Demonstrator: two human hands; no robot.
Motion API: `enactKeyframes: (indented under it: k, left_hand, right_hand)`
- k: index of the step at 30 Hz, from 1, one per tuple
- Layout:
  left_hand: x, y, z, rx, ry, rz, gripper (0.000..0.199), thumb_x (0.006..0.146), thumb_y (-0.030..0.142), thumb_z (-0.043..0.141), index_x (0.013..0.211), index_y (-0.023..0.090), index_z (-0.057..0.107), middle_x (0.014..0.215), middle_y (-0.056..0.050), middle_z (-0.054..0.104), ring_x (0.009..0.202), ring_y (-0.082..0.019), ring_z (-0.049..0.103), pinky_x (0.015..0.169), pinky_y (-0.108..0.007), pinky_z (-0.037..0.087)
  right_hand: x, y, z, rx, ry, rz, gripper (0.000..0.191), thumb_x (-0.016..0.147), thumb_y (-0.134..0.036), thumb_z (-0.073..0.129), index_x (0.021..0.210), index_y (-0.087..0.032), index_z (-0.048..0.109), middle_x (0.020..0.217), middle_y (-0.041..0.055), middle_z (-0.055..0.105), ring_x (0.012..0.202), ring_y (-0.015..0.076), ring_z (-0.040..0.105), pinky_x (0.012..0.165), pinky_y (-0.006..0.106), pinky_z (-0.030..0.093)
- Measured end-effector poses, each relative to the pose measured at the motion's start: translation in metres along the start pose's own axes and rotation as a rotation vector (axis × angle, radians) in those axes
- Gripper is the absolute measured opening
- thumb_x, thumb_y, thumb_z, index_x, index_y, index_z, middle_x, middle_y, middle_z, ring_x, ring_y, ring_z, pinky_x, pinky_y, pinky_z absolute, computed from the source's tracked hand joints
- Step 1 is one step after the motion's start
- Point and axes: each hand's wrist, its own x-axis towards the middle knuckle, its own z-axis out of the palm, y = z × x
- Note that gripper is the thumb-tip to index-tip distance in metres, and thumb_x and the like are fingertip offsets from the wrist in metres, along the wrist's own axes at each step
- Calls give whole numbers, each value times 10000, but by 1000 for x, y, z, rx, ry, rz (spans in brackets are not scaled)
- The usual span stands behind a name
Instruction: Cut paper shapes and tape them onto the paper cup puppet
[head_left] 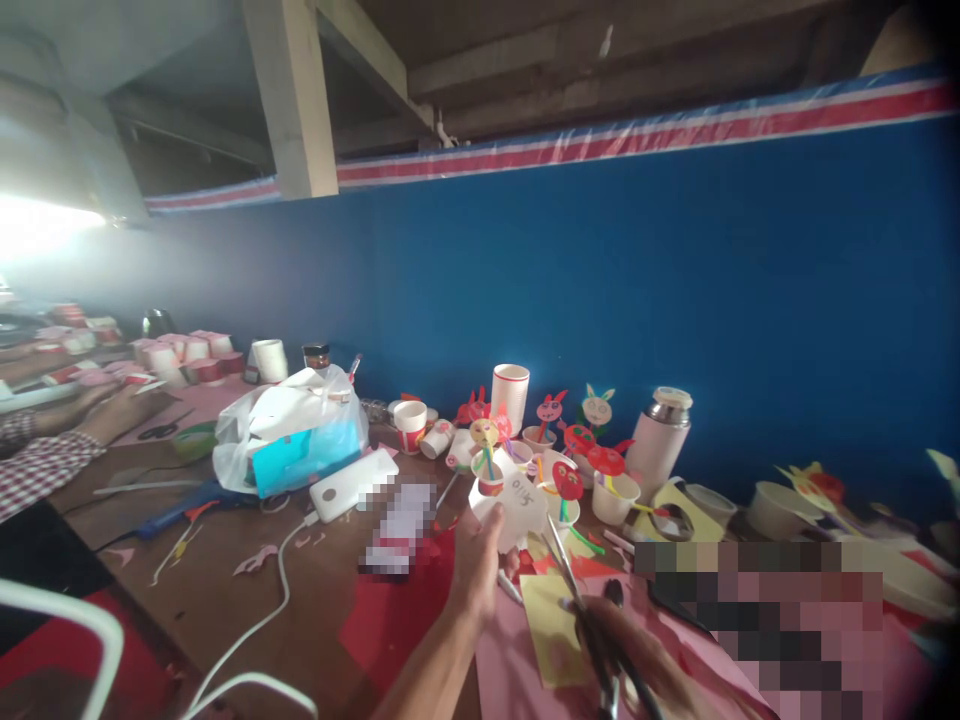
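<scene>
My left hand (478, 560) pinches a piece of white paper (523, 515) with dark handwriting on it, thumb on top. In my right hand (626, 630) is a pair of scissors (568, 572), the blades pointing up and away, their tips at the paper's right edge. Whether the blades are cutting into it is too small to tell. Beneath the hands lie a yellow sheet (553, 645) and a pink sheet (504, 655), with red paper (390, 630) to the left. Just beyond the paper stand several paper cups (616, 500) bearing paper faces on coloured stems.
A white thermos (657, 445) and tall paper cup (511, 400) stand near the blue wall. Leftward are a plastic bag (236, 455), white power bank (356, 485), blue glue gun (180, 510) and a white cable (281, 580). Another person's hands (139, 405) work at far left.
</scene>
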Motion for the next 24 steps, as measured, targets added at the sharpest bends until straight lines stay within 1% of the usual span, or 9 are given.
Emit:
enactKeyframes:
  k: [2, 4, 6, 9, 11, 15, 19, 24]
  left_hand:
    - [-3, -2, 3, 27, -18, 4, 319, 691, 373, 640, 872, 126, 549, 479, 29, 519, 331, -70, 405, 333, -185, 281]
    - [-6, -5, 6, 67, -47, 1, 291, 701, 343, 621, 877, 123, 545, 463, 33, 506, 336, -80, 422, 336, -187, 295]
    - [-10, -7, 10, 99, -82, -20, 276, 700, 331, 614, 867, 123, 544, 496, 20, 530, 341, -82, 433, 331, -190, 305]
    - [-13, -9, 13, 134, -155, -43, 262, 694, 331, 616, 840, 127, 542, 529, 4, 554, 355, -84, 449, 330, -190, 320]
    - [-15, -10, 14, 148, -186, -49, 260, 697, 333, 613, 843, 133, 534, 529, 6, 557, 362, -89, 459, 331, -190, 327]
    - [-16, -9, 13, 152, -210, -83, 254, 702, 319, 604, 856, 137, 517, 512, 18, 542, 369, -90, 455, 334, -191, 330]
    - [-15, -7, 11, 145, -245, -88, 257, 704, 337, 611, 825, 135, 509, 488, 24, 526, 370, -88, 448, 343, -193, 332]
    - [-12, -10, 9, 117, -250, -111, 301, 695, 387, 626, 813, 141, 497, 492, 30, 531, 365, -86, 455, 342, -193, 335]
  right_hand:
    - [0, 0, 4, 21, 33, 11, 525, 709, -457, 656, 1210, -344, 546, 1254, 70, 576, 1089, 296, 568, 839, 435, 504]
    - [0, 0, 6, 37, 67, 24, 559, 641, -437, 698, 1181, -359, 576, 1255, 62, 577, 1137, 335, 526, 832, 423, 505]
    - [1, -1, 7, 44, 99, 39, 579, 597, -430, 713, 1159, -352, 598, 1224, 64, 597, 1146, 365, 509, 820, 424, 506]
    - [3, -6, 7, 45, 138, 48, 553, 569, -436, 715, 1106, -331, 632, 1137, 65, 641, 1114, 384, 524, 840, 442, 489]
    - [4, -10, 8, 40, 161, 44, 518, 555, -452, 712, 1055, -331, 653, 1052, 57, 671, 1066, 382, 554, 835, 444, 487]
    - [6, -16, 12, 40, 180, 45, 476, 603, -508, 655, 1036, -309, 657, 902, 68, 690, 891, 345, 627, 733, 433, 519]
    - [8, -18, 15, 46, 189, 46, 519, 610, -524, 653, 1051, -249, 659, 931, 95, 681, 893, 335, 620, 751, 419, 508]
    - [10, -19, 18, 57, 186, 60, 572, 606, -550, 664, 1053, -194, 670, 942, 133, 677, 875, 336, 620, 684, 388, 523]
